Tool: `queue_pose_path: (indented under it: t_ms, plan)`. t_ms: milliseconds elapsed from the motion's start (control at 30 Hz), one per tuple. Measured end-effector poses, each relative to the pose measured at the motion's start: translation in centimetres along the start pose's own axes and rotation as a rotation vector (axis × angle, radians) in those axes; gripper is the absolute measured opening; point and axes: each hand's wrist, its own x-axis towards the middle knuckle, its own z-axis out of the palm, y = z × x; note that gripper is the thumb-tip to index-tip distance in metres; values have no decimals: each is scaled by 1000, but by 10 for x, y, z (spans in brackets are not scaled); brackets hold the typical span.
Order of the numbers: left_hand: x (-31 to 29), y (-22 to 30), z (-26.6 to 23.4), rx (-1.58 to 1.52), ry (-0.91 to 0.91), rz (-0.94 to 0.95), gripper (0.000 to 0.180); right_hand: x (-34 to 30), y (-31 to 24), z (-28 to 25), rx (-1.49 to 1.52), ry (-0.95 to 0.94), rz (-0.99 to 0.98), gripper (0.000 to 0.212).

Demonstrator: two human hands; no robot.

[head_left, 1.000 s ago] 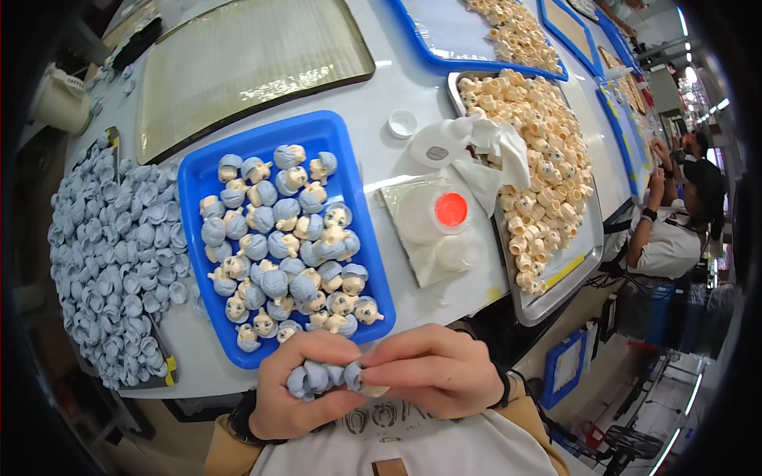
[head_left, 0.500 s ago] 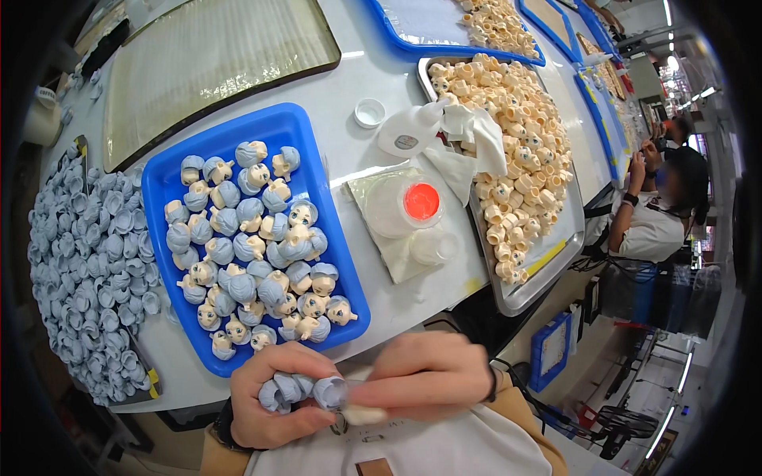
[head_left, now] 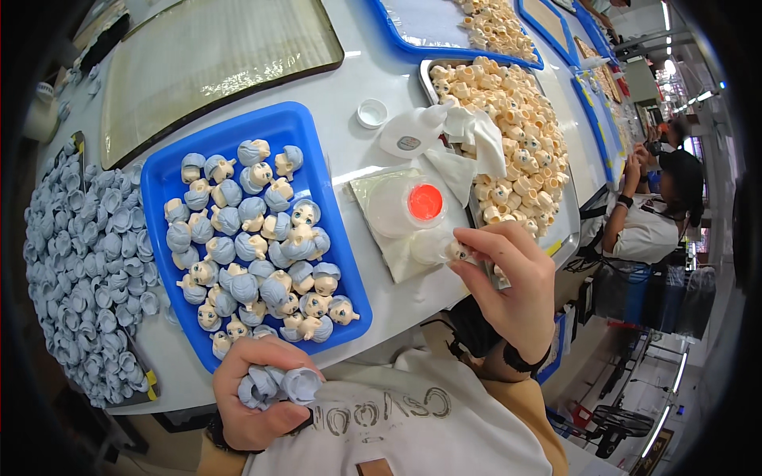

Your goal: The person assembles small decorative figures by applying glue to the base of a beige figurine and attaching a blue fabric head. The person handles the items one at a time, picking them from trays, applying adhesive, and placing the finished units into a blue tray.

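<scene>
Several grey-blue doll hair pieces (head_left: 278,386) are cupped in my left hand (head_left: 242,412), fingers curled round them, just off the near edge of the blue tray (head_left: 341,230). My right hand (head_left: 516,293) pinches a small peach doll head (head_left: 458,251) between thumb and fingertips. It is beside a small clear cup (head_left: 429,247); whether they touch I cannot tell. Behind that cup stands a translucent tub (head_left: 389,208) with a round red patch on top. In the blue tray lie several doll heads (head_left: 226,193) with hair pieces on.
Loose grey-blue hair pieces (head_left: 87,262) form a big pile at the left. A metal tray (head_left: 565,247) of peach head parts (head_left: 508,143) stands at the right, near a white squeeze bottle (head_left: 409,135), a white cloth (head_left: 480,135) and a small white cap (head_left: 371,113). A co-worker (head_left: 655,214) sits far right.
My right hand has moved away from my left hand, out to the small clear cup, and now shows a doll head in its fingers. My left hand has shifted slightly left with the hair pieces.
</scene>
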Motion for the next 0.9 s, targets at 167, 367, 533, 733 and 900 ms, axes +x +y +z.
queue_pose_path:
  t_ms: [167,367,533,733,900]
  plan:
    - [0,-1,-1,0,-33,6,42,1,0,1,-35,-4,-22,29]
    - [2,3,2,17,-18,-18,42,-6,4,3,-27,19,20,28]
    - [1,4,2,13,-50,-31,41,-9,4,5,3,58,55,27]
    - [3,2,0,138,-50,-13,38,-12,-26,1,436,42,-161,28]
    - [11,7,8,160,-131,34,35,-7,-44,27,727,-69,-485,31]
